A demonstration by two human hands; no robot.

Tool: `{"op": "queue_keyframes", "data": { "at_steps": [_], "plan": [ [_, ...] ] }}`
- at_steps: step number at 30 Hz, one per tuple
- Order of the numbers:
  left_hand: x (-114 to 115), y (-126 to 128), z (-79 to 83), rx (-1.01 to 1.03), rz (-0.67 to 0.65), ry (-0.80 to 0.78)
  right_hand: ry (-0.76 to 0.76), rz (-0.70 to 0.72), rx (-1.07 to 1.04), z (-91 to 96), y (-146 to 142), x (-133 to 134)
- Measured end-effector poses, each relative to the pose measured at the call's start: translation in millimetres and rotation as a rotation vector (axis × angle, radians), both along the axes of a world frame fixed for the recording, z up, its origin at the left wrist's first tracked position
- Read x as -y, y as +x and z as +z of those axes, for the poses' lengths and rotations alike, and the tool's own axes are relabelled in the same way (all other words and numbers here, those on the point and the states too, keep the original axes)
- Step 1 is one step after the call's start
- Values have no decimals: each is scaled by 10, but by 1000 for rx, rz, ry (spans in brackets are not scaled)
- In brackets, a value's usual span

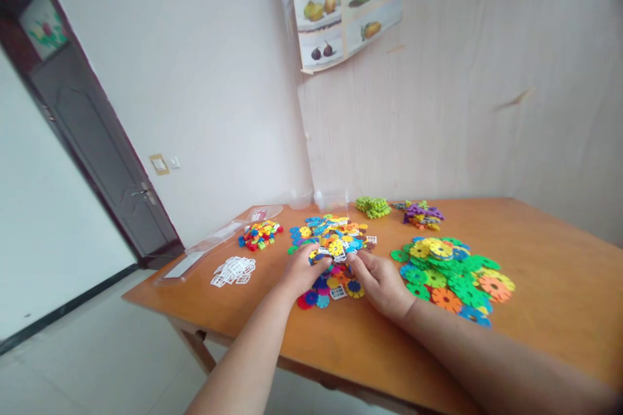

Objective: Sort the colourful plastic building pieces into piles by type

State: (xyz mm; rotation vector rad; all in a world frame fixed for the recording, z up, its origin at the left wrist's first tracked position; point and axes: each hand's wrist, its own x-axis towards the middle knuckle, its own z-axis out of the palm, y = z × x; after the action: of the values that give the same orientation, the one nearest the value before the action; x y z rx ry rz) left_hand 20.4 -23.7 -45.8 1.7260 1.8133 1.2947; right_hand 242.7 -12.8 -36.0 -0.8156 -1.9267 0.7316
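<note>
Both hands are over a mixed pile of colourful notched plastic discs [321, 227] in the middle of the table. My left hand [302, 270] curls in from the left, thumb and fingers closed around yellow and dark blue disc pieces. My right hand [384, 280] reaches in from the right with its thumb and fingers pinched together; what lies between them is too small to make out. Between the hands, a yellow disc [335, 248] shows beside white window-shaped pieces. Another white window-shaped piece [337, 292] lies at the pile's near side.
White window-shaped pieces [233, 271] form a heap on the left, near small coloured blocks [260, 234]. Larger notched discs [450, 275] are piled right. Green pieces [373, 207], purple pieces [422, 214] and clear plastic containers [331, 201] stand along the table's [549, 285] back.
</note>
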Motion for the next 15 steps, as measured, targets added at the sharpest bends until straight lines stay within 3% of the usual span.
{"op": "queue_keyframes", "data": {
  "at_steps": [4,15],
  "plan": [
    [-15,8,14,-55,16,28,20,-113,-44,39,119,-130],
    [23,-1,49,-110,72,76,-16,-151,-191,225,234,-239]
  ]
}}
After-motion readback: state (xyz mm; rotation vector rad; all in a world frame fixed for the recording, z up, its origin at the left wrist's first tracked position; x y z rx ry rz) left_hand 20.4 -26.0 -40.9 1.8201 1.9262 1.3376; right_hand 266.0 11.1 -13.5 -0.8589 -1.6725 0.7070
